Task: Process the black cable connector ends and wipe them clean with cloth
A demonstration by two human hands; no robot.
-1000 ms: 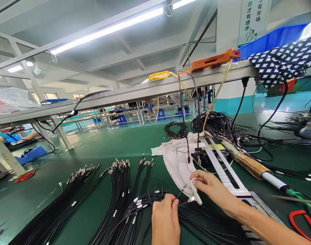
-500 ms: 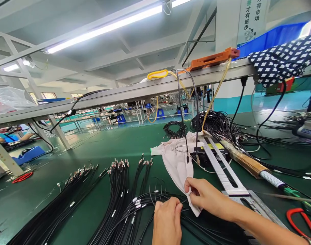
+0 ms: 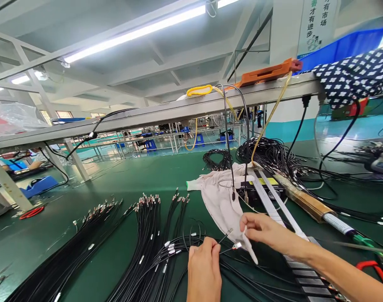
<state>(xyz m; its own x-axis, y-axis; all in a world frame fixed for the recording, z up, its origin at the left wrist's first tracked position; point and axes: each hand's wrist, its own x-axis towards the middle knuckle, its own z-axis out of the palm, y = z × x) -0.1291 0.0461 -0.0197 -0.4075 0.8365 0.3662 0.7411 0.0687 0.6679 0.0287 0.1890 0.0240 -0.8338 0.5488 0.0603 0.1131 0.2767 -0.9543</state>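
My left hand (image 3: 204,268) is closed around thin black cables (image 3: 223,239) at the front middle of the green table. Two cable ends with small metal connectors (image 3: 237,246) stick out to the right of its fingers. My right hand (image 3: 263,233) pinches the lower edge of a crumpled white cloth (image 3: 221,205) between thumb and fingers. The cloth's loose tip hangs below that hand, beside the connectors. Part of the cloth lies against a dark box (image 3: 274,191) and a metal frame (image 3: 268,201).
Black cable bundles (image 3: 147,226) with connector ends lie to the left. Coiled cables (image 3: 263,151) sit behind the cloth. A brown-wrapped rod (image 3: 304,201) and red-handled tool (image 3: 375,268) are at right. Above runs a metal shelf rail (image 3: 166,109) with dangling cords.
My right hand has moved right, drawing the cloth's lower edge with it. The two connector ends at my left hand now show. The left hand stays nearly in place; the view has shifted slightly.
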